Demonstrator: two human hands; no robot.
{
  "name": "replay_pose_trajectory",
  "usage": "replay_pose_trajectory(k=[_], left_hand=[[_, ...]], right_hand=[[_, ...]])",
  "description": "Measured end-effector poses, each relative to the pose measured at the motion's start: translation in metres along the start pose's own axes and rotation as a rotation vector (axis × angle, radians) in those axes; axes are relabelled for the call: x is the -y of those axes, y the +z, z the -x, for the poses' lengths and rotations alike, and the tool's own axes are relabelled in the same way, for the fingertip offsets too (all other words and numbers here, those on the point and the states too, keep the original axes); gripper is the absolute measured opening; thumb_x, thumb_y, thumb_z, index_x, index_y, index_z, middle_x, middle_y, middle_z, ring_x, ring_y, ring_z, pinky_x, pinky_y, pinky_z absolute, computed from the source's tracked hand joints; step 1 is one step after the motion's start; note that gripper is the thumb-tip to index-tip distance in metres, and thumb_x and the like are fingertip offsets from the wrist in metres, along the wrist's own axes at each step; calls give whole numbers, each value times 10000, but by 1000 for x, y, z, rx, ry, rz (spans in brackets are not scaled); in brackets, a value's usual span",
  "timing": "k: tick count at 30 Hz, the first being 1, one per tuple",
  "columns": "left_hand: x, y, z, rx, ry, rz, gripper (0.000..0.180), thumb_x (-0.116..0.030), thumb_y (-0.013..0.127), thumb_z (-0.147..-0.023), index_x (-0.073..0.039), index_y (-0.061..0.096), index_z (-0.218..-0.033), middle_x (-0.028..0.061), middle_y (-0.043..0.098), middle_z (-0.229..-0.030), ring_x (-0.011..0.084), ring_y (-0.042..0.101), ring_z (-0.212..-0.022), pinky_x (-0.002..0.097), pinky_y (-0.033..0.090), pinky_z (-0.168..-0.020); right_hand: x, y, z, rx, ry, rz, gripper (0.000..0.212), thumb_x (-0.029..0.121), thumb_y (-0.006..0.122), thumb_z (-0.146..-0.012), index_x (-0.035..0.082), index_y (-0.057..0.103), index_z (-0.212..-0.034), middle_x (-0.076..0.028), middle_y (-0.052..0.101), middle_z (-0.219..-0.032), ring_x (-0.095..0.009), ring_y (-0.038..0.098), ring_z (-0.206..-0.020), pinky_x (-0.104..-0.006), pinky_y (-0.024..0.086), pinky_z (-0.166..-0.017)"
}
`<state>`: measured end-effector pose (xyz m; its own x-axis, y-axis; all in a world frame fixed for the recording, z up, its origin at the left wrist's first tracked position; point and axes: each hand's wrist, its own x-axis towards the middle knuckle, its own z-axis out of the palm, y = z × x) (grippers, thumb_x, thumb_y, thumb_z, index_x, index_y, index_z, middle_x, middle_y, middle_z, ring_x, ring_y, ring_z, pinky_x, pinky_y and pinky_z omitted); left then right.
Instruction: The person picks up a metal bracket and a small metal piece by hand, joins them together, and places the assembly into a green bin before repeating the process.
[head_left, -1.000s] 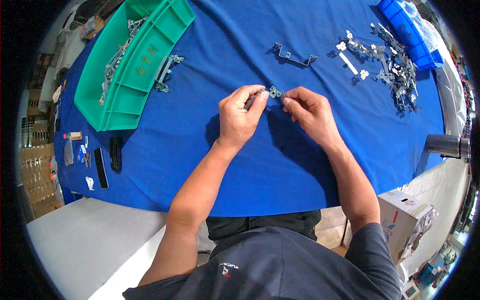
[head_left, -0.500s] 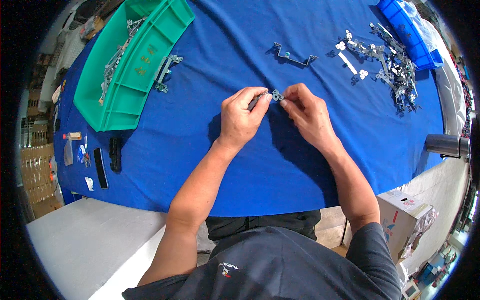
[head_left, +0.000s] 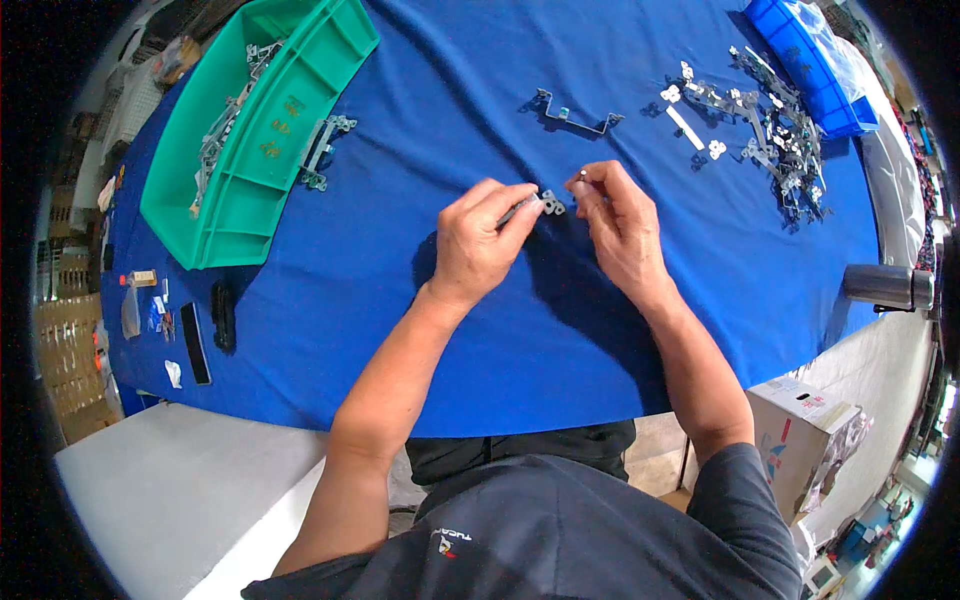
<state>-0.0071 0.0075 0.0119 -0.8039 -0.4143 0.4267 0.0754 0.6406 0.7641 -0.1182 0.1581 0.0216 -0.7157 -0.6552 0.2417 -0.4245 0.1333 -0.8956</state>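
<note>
Over the middle of the blue cloth, my left hand (head_left: 472, 245) is closed in a pinch on a small metal bracket (head_left: 553, 204). Its light end with holes sticks out past the fingertips toward the right; the rest is hidden in the hand. My right hand (head_left: 627, 240) is just to the right, apart from the bracket, thumb and forefinger pinched together. Something tiny shows at those fingertips, too small to name. Beyond both hands lies a long bent metal bracket (head_left: 580, 124) on the cloth.
A green bin (head_left: 235, 248) with metal parts stands far left, a bracket (head_left: 316, 160) beside it. Loose metal parts (head_left: 790, 150) are heaped at the far right near a blue bin (head_left: 850, 120). A phone (head_left: 195, 343) lies left; a grey cylinder (head_left: 880, 287) sits at the right edge.
My right hand has come off the bracket's end and moved slightly away, its fingertips pinched. My left hand still holds the bracket. The whole view has shifted a little.
</note>
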Motion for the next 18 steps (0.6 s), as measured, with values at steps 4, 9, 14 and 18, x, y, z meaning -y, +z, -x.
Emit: replay_pose_trajectory(k=[4,9,14,18], left_hand=[[7,-3,-2,-76,-37,81,192,-60,749,-882,-13,763,-1068,70,666,-880,122,604,-767,260,481,-644],[12,0,1,-63,-135,200,209,-80,744,-889,0,748,-1082,78,703,-824,115,645,-713,274,521,-635],[17,-4,2,48,-286,377,211,-83,731,-904,21,740,-1088,56,726,-787,65,632,-702,263,535,-641],[12,-14,-1,162,-331,522,398,-329,608,-995,9,698,-1183,72,733,-915,79,637,-764,230,509,-663]], right_hand=[[1,-4,-2,55,-154,25,82,61,649,-939,17,635,-1007,-134,594,-880,-268,608,-768,-367,489,-677],[-3,-1,-2,146,-304,144,99,48,662,-916,32,650,-1013,-145,598,-902,-325,625,-811,-403,507,-706],[-4,0,-2,103,-275,210,101,58,660,-922,29,632,-1014,-149,607,-918,-351,632,-835,-423,518,-717],[-6,1,-2,48,-284,231,109,60,654,-927,24,617,-1022,-157,610,-921,-358,634,-838,-425,520,-716]])
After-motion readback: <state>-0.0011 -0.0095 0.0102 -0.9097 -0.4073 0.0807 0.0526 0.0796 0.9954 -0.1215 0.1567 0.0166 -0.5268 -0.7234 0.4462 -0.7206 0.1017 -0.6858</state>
